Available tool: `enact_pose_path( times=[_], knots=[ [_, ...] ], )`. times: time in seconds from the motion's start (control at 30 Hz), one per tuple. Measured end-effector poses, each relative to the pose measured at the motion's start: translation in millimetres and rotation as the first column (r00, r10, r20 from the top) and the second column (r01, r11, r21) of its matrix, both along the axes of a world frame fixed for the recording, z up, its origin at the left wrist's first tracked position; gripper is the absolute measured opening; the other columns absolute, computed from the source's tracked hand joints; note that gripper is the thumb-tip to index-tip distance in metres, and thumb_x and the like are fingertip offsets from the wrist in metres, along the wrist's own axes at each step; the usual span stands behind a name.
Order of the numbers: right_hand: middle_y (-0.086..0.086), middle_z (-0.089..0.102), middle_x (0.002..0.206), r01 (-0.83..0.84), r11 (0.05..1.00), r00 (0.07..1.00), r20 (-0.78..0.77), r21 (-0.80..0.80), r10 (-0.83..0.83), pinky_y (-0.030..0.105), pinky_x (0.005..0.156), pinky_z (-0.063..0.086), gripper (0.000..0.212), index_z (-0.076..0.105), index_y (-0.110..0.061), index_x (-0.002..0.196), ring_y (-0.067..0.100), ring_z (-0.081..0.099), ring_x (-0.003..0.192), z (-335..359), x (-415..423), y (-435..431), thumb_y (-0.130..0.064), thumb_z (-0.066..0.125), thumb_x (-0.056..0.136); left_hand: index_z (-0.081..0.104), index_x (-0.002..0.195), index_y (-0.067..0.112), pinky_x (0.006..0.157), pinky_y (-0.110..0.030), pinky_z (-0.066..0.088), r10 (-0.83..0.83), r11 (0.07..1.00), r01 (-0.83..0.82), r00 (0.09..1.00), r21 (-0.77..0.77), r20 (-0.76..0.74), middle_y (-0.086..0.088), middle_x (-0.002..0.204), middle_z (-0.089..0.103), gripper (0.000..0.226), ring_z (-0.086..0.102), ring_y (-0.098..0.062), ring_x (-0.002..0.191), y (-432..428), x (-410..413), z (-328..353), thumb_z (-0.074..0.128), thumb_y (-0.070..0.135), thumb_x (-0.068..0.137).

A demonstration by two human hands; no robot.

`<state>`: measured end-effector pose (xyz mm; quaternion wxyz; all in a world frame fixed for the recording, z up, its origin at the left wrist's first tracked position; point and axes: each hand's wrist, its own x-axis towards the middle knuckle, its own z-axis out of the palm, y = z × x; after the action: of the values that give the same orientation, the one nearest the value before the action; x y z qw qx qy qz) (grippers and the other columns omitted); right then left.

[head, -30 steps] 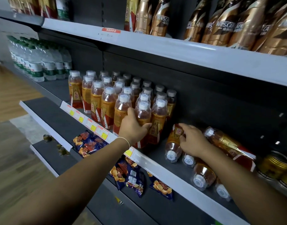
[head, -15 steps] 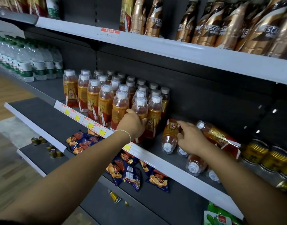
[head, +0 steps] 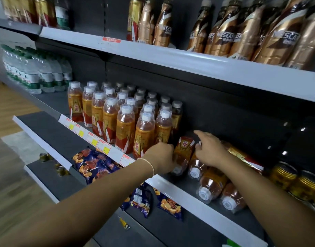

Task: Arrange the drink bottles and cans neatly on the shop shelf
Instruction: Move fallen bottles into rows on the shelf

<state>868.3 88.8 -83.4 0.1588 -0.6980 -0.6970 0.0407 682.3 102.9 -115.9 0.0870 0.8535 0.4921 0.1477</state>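
Several upright orange tea bottles (head: pixel 125 125) with white caps stand in rows on the middle shelf (head: pixel 188 194). To their right more of the same bottles (head: pixel 212 182) lie on their sides, caps facing me. My left hand (head: pixel 162 157) grips the cap end of the leftmost lying bottle (head: pixel 184 150). My right hand (head: pixel 211 150) rests over the pile just behind it, index finger stretched out, fingers loose. Gold cans (head: pixel 282 173) stand at the far right of the shelf.
Brown coffee bottles (head: pixel 224 38) fill the shelf above. Water bottles (head: pixel 31 75) stand at the far left. Blue snack packets (head: pixel 94 164) lie on the shelf below, with a few small cans (head: pixel 60 170) lower left. Wooden floor lies to the left.
My left hand left the upright front bottle and moved right onto the lying bottle. My right hand loosened its hold on that bottle and its index finger straightened.
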Motion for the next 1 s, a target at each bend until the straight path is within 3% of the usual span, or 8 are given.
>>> enact_pose_path(
  times=[0.13, 0.3, 0.5, 0.67, 0.83, 1.0],
  knots=[
    [0.012, 0.039, 0.152, -0.026, 1.000, 1.000, -0.011, -0.016, 0.026, 0.031, 0.113, 0.029, 0.063, 0.030, -0.012, 0.155, 0.028, 0.034, 0.141, -4.1, 12.1, 7.2, -0.012, 0.050, 0.095, 0.057, 0.108, 0.007, 0.063, -0.033, 0.041, 0.028, 0.999, -0.030, 0.998, -0.033, -0.061, -0.015, 0.103, 0.062, 0.036, 0.053, -0.026, 0.076, 0.3, 29.1, -18.7, 0.055, 0.039, 0.093],
    [0.011, 0.046, 0.145, -0.084, 0.996, 0.996, -0.034, -0.023, 0.083, 0.025, 0.107, 0.032, 0.058, 0.035, -0.012, 0.152, 0.026, 0.042, 0.134, -21.0, 23.9, 13.1, -0.010, 0.049, 0.096, 0.047, 0.123, 0.004, 0.072, -0.037, 0.046, 0.124, 0.991, -0.120, 0.989, 0.051, -0.084, -0.018, 0.113, 0.057, 0.051, 0.060, -0.037, 0.101, -1.6, 45.3, -38.0, 0.052, 0.044, 0.092],
    [0.012, 0.045, 0.147, -0.120, 0.993, 0.992, -0.046, -0.021, 0.119, 0.026, 0.108, 0.032, 0.057, 0.037, -0.013, 0.151, 0.026, 0.043, 0.135, -29.9, 36.2, 15.0, -0.009, 0.048, 0.095, 0.036, 0.134, 0.003, 0.060, -0.031, 0.042, 0.160, 0.984, -0.153, 0.985, 0.092, -0.065, -0.013, 0.108, 0.059, 0.071, 0.063, -0.030, 0.088, -2.5, 52.0, -54.7, 0.060, 0.051, 0.087],
    [0.012, 0.045, 0.149, -0.102, 0.995, 0.994, -0.025, -0.009, 0.102, 0.024, 0.108, 0.030, 0.057, 0.038, -0.014, 0.151, 0.026, 0.041, 0.137, -29.8, 49.7, 15.3, -0.011, 0.047, 0.095, 0.048, 0.117, 0.005, 0.049, -0.024, 0.035, 0.117, 0.988, -0.117, 0.993, 0.105, 0.004, 0.002, 0.076, 0.047, 0.053, 0.047, -0.017, 0.062, 4.9, 44.4, -50.1, 0.060, 0.046, 0.086],
    [0.012, 0.047, 0.146, -0.105, 0.994, 0.994, -0.007, -0.010, 0.105, 0.028, 0.109, 0.034, 0.058, 0.038, -0.013, 0.151, 0.028, 0.043, 0.135, -28.8, 50.3, 18.1, -0.012, 0.049, 0.094, 0.057, 0.084, 0.012, 0.044, -0.021, 0.031, 0.076, 0.987, -0.084, 0.995, 0.138, 0.063, 0.005, 0.062, 0.048, 0.028, 0.058, -0.022, 0.062, 17.0, 39.8, -7.1, 0.062, 0.039, 0.080],
    [0.011, 0.047, 0.144, -0.132, 0.991, 0.990, -0.042, -0.003, 0.132, 0.026, 0.107, 0.034, 0.062, 0.038, -0.014, 0.151, 0.028, 0.044, 0.134, -22.4, 40.4, 22.6, -0.023, 0.060, 0.094, 0.051, 0.054, 0.015, 0.041, -0.022, 0.032, 0.069, 0.987, -0.084, 0.991, 0.139, 0.111, 0.000, 0.052, 0.051, 0.032, 0.049, -0.013, 0.048, 35.5, 44.2, 38.3, 0.062, 0.035, 0.077]
  ],
)
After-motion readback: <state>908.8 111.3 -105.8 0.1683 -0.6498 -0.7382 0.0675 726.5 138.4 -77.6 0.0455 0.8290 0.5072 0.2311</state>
